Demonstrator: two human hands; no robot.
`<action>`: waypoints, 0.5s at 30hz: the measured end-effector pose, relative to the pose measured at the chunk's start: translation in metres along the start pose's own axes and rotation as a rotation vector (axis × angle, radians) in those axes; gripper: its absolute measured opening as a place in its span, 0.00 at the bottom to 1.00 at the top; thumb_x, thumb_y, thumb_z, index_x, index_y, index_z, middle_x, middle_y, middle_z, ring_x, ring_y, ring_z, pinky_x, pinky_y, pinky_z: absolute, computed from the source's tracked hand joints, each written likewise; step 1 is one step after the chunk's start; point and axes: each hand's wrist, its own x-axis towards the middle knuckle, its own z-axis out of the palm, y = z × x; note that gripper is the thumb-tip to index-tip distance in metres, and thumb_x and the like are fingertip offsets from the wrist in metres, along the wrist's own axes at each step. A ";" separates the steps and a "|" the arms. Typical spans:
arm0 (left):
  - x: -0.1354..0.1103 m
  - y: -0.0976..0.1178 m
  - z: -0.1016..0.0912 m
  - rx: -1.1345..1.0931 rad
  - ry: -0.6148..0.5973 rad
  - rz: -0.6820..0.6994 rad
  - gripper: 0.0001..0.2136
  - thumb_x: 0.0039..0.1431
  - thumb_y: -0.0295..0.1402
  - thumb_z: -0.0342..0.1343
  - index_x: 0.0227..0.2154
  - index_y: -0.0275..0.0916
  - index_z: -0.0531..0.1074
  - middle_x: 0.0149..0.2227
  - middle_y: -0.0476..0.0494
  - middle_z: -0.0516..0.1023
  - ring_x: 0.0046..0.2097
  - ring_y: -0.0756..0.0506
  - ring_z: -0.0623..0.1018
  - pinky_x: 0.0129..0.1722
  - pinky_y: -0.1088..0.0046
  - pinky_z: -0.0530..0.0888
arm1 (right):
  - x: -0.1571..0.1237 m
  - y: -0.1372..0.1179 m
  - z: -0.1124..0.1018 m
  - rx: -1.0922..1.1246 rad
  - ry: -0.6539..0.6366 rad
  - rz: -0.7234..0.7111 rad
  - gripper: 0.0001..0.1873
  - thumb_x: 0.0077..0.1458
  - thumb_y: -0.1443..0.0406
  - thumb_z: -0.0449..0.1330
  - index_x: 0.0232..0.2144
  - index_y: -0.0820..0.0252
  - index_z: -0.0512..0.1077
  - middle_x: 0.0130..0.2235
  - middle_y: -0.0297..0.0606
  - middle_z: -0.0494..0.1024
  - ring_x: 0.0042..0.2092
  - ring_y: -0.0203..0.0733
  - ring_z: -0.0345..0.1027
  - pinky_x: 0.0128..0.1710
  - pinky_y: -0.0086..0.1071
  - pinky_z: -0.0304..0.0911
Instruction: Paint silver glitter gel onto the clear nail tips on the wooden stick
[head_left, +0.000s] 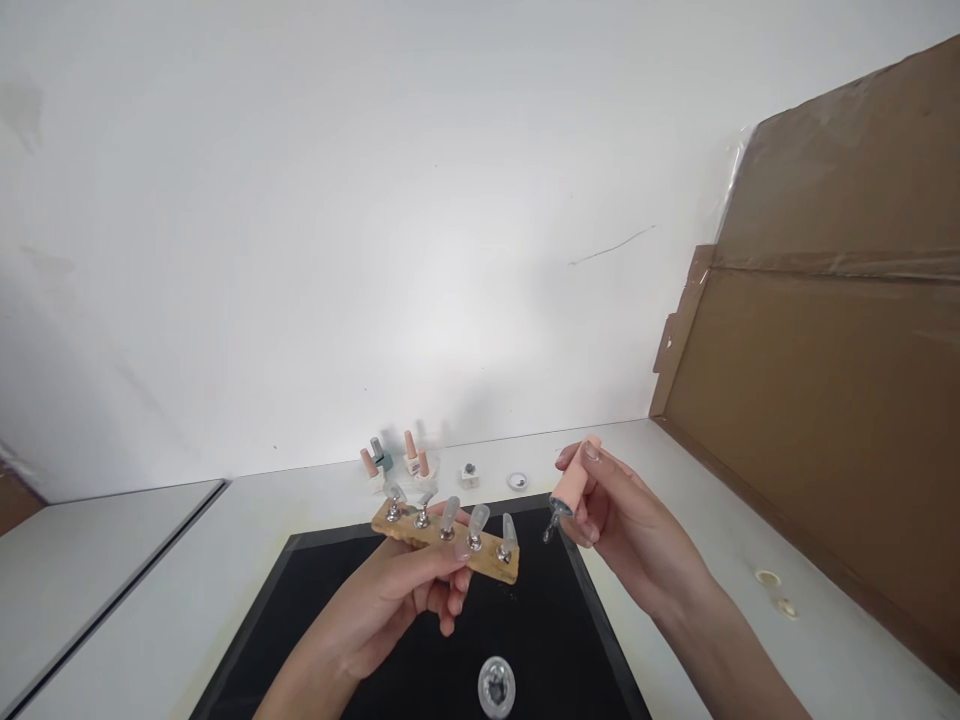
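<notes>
My left hand (409, 590) is closed around a wooden nail-tip stand (491, 568), thumb along its near edge. Several metal posts rise from the stand, each bearing a clear false nail (479, 518). In my right hand (619, 520) is a peach nail polish cap (572, 488), pinched between thumb and fingers. Its brush (551, 527) points down and left, tipped with something shiny, a short gap to the right of the stand. An uncapped polish bottle (470, 476) stands on the table behind the stand.
Capped polish bottles (377, 470) stand against the white wall. Beside the uncapped bottle lies a small round white dish (517, 481). A black mat (555, 620) lies under my hands, with a clear oval piece (496, 687) on it. Cardboard (825, 400) leans at the right.
</notes>
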 end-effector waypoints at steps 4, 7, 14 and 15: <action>0.000 0.000 0.001 0.000 -0.014 0.018 0.14 0.43 0.39 0.67 0.21 0.35 0.70 0.20 0.51 0.70 0.21 0.53 0.68 0.18 0.79 0.66 | -0.003 0.002 0.001 -0.100 0.003 -0.067 0.16 0.52 0.52 0.63 0.31 0.59 0.75 0.17 0.30 0.69 0.20 0.28 0.55 0.21 0.23 0.54; -0.001 0.000 0.001 0.000 -0.014 0.015 0.14 0.44 0.39 0.67 0.22 0.35 0.70 0.20 0.51 0.70 0.21 0.53 0.68 0.18 0.79 0.67 | -0.005 0.002 0.003 -0.170 0.007 -0.100 0.15 0.52 0.53 0.63 0.32 0.59 0.76 0.21 0.33 0.73 0.22 0.30 0.59 0.22 0.24 0.55; -0.002 -0.002 0.001 0.009 -0.013 0.009 0.14 0.43 0.39 0.67 0.20 0.34 0.70 0.20 0.50 0.71 0.21 0.53 0.69 0.18 0.79 0.68 | -0.007 0.003 0.005 -0.278 0.012 -0.197 0.13 0.54 0.54 0.62 0.28 0.57 0.77 0.25 0.35 0.76 0.23 0.32 0.61 0.23 0.26 0.57; -0.002 -0.002 0.001 0.013 -0.013 0.008 0.14 0.43 0.39 0.67 0.20 0.34 0.70 0.20 0.50 0.71 0.21 0.53 0.69 0.19 0.79 0.68 | -0.007 0.004 0.004 -0.286 0.010 -0.212 0.13 0.54 0.55 0.62 0.28 0.57 0.77 0.25 0.35 0.76 0.23 0.31 0.61 0.23 0.26 0.58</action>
